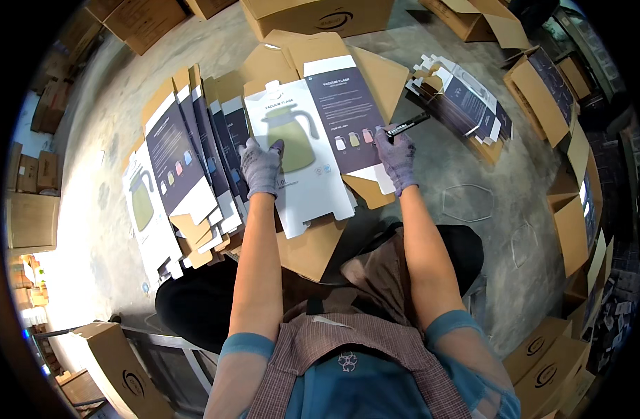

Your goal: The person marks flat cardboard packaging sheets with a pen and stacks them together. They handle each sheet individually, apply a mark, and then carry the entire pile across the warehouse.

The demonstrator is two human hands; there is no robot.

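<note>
A flattened vacuum flask carton [294, 194] lies before me, its white panel with a green jug beside a dark printed panel. My left hand [261, 165], in a grey knit glove, rests on the white panel with thumb and fingers spread. My right hand [397, 154], gloved too, grips a black marker pen [409, 125] over the right edge of the dark panel. To the left, several more flattened flask cartons [176, 157] overlap in a fanned row. Brown cardboard [312, 251] lies beneath the carton.
A pile of flattened cartons [469, 102] lies on the concrete floor [435, 167] at the right. Open brown boxes [537, 99] line the far right. A large box [320, 18] stands ahead; others stand at lower left [116, 366] and lower right [547, 366].
</note>
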